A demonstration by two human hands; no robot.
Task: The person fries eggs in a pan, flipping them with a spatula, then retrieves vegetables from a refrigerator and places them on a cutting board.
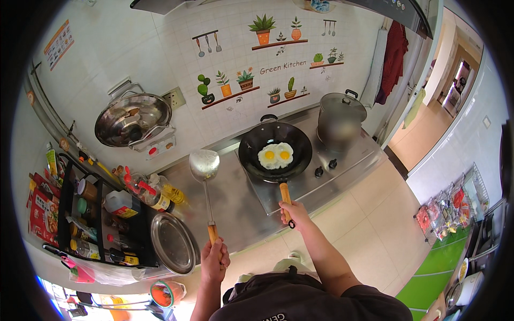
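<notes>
My left hand [215, 259] grips the wooden handle of a metal wok spatula [204, 166], whose wide blade points up and away from me over the steel counter, to the left of the wok. My right hand [294, 214] is closed around the wooden handle of a black wok [249, 152] on the stove. Two fried eggs [275, 155] with whole yellow yolks and joined whites lie together in the wok. The spatula does not touch them.
A lidded pot [339, 120] stands right of the wok, near the control knobs [319, 172]. At left are an oval metal tray [173, 243], oil bottles [172, 192] and a black rack [102, 240] of condiments. A metal basin [133, 119] hangs on the wall.
</notes>
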